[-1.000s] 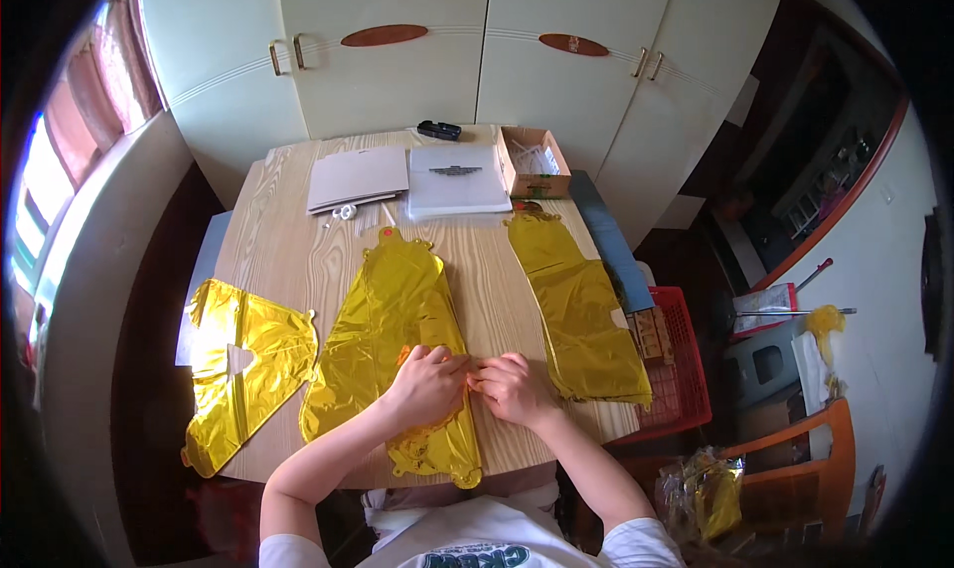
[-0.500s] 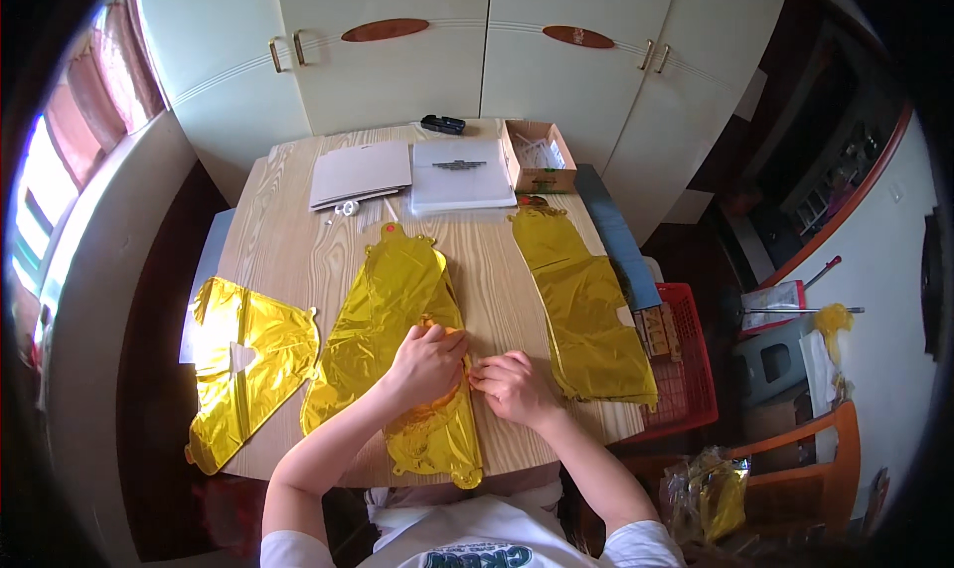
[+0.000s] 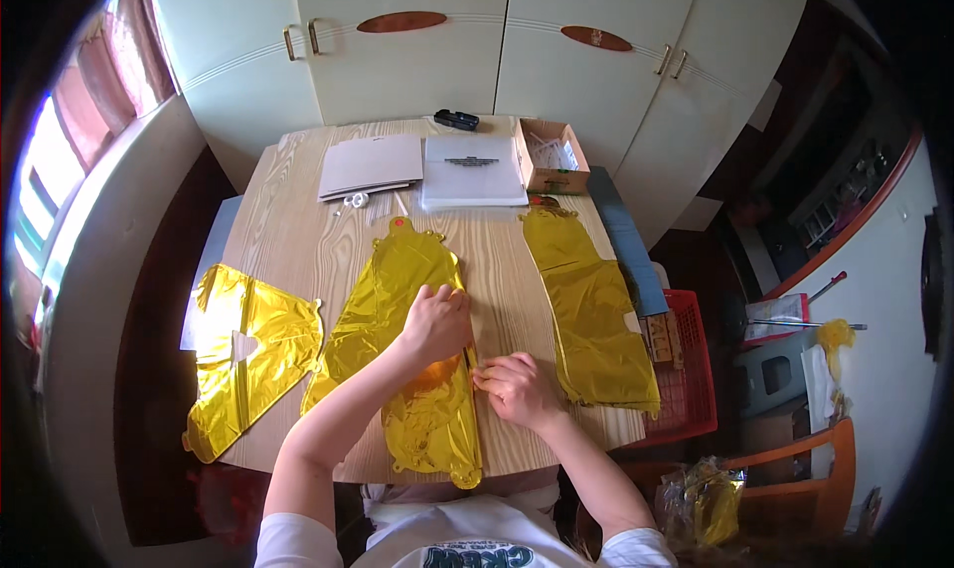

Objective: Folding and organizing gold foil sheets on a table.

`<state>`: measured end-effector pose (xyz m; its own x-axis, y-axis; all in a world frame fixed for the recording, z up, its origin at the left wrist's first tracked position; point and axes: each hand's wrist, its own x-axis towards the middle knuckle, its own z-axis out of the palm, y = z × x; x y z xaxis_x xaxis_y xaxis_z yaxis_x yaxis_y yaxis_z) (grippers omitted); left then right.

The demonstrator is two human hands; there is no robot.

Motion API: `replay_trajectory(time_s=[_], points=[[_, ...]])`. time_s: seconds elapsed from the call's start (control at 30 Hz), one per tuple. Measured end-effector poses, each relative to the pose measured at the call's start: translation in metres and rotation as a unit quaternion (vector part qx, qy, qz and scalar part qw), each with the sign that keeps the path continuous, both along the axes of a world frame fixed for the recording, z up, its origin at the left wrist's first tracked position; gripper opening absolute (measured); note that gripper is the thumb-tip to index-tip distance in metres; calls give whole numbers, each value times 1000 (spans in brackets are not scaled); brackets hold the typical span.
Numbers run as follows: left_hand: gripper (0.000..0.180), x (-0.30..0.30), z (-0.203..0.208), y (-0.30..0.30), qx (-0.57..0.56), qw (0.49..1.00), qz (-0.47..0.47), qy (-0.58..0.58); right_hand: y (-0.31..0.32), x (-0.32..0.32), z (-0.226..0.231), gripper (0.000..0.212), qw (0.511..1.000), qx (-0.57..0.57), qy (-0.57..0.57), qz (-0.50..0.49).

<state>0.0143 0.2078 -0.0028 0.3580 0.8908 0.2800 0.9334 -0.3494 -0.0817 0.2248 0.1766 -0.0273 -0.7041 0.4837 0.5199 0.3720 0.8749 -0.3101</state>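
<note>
head view: hands [image 3: 434, 322] at balloon [image 3: 397, 300] edge

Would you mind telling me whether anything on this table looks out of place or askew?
One thing stands out: the left gold foil balloon hangs over the wooden table's left edge, partly unsupported. The middle gold foil balloon, under the left hand and right hand, also overhangs the near edge. Nothing looks spilled or damaged.

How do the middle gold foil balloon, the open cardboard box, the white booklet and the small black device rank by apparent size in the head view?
1. middle gold foil balloon, under both hands and nearest the camera
2. white booklet
3. open cardboard box
4. small black device

The last three lie farther away, so they may look smaller.
</note>
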Motion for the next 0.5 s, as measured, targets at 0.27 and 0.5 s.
replay_trajectory(time_s=[0.27,0.5], points=[[24,-7,1,36,-42,997,39,44,1,0,1,17,1000,-13,-2,5],[24,-13,3,57,-109,991,55,55,0,5,0,18,1000,-12,6,20]])
